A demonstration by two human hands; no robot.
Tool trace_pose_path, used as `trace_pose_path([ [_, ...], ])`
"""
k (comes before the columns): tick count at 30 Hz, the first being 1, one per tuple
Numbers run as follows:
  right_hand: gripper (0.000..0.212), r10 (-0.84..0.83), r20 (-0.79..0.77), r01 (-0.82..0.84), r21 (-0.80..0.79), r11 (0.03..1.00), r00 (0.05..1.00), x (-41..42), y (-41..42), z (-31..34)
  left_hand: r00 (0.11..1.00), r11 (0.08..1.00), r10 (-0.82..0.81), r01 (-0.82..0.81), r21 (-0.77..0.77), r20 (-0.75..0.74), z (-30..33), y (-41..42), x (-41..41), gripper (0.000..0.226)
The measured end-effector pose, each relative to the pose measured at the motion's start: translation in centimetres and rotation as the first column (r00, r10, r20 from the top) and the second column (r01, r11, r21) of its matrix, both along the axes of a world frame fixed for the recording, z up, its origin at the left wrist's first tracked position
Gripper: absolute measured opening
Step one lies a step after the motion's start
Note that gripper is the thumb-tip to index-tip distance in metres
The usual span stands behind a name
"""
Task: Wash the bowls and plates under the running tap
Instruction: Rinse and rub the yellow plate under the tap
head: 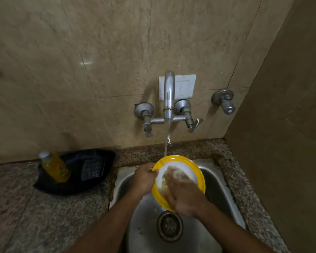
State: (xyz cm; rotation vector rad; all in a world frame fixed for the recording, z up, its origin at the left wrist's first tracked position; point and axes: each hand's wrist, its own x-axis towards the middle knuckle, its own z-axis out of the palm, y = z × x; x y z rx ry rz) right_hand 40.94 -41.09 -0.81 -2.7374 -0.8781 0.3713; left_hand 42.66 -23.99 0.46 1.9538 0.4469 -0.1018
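- Left hand point(144, 179) grips the left rim of the plate point(195, 168), fingers curled round the edge, holding it tilted over the sink point(215, 178).
- Plate: yellow rim, white centre, face turned toward the camera; it sits above and just behind the drain point(169, 226).
- Right hand point(182, 194) lies on the plate face, just right of the left-hand grip, fingers laid fairly straight against the white centre. Blurred, so can't tell if it holds a sponge or anything under the fingers.
- Water stream point(166, 145) runs from the tap point(169, 95) and lands on the plate's top edge, just above and right of the gripping hand.
- Two tap valves on either side of the spout; a third valve point(224, 101) further right on the wall.
- White switch plate point(185, 88) behind the spout.
- Left of the gripping hand, on the granite counter point(44, 216): dark cloth point(91, 168) with a yellow bottle point(55, 167) lying on it, well apart from the sink.
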Motion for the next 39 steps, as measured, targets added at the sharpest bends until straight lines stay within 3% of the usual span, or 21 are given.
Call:
trace_pose_path([
  [3, 0.115, -0.009, -0.048, 0.009, 0.006, 1.0, 0.999, 0.2, 1.5, 0.4, 1.0, 1.0, 0.001, -0.001, -0.014, 0.024, -0.1, -0.2, 0.7, 0.016],
  [7, 0.084, 0.137, -0.008, -0.137, 0.034, 0.99, 0.99, -0.3, 0.4, 1.1, 0.998, 1.0, 0.003, -0.003, -0.001, 0.063, -0.5, 0.8, 1.1, 0.015],
  [11, 0.101, 0.012, 0.026, -0.013, 0.021, 1.0, 1.0, 1.1, 1.6, 1.0, 0.995, 0.999, 0.023, -0.026, 0.025, 0.101, 0.0, -0.4, 0.7, 0.016],
  [16, 0.09, 0.156, -0.014, -0.155, 0.051, 0.987, 0.988, 0.1, 0.2, 0.7, 0.988, 0.997, 0.056, -0.062, 0.038, 0.146, -0.1, 0.7, 0.8, 0.014],
  [20, 0.095, -0.007, 0.004, 0.007, 0.158, 0.987, 1.0, 0.8, 2.5, 1.6, 0.981, 0.989, 0.052, -0.077, 0.127, 0.188, 0.4, -0.7, 0.7, 0.014],
  [24, 0.091, 0.179, 0.042, -0.182, 0.068, 0.981, 0.983, -0.1, 0.2, 0.6, 0.977, 0.987, 0.095, -0.118, 0.112, 0.189, 0.1, 1.3, 1.4, 0.016],
  [29, 0.105, 0.107, 0.093, -0.116, 0.097, 0.988, 0.99, 0.8, 2.2, 0.7, 0.975, 0.982, 0.011, -0.053, 0.18, 0.222, 1.2, 0.5, 1.5, 0.015],
  [31, 0.103, 0.191, 0.042, -0.195, 0.131, 0.972, 0.981, 0.1, 2.1, 0.5, 0.979, 0.981, 0.023, -0.061, 0.183, 0.202, 1.4, 1.7, 2.1, 0.014],
  [34, 0.086, 0.221, 0.12, -0.237, 0.143, 0.961, 0.968, -0.1, 0.2, -0.1, 0.98, 0.991, 0.048, -0.072, 0.117, 0.195, 1.3, 3.0, 1.9, 0.013],
  [37, 0.06, 0.088, 0.191, -0.122, 0.177, 0.977, 0.978, 0.6, 1.2, 0.4, 0.969, 0.992, 0.106, -0.087, -0.094, 0.223, 1.1, 1.8, 1.2, 0.009],
  [39, 0.054, 0.002, 0.122, -0.028, 0.213, 0.977, 0.993, 0.7, 1.9, 1.2, 0.976, 0.95, 0.152, -0.101, -0.297, 0.153, 0.2, 0.9, 0.7, 0.027],
])
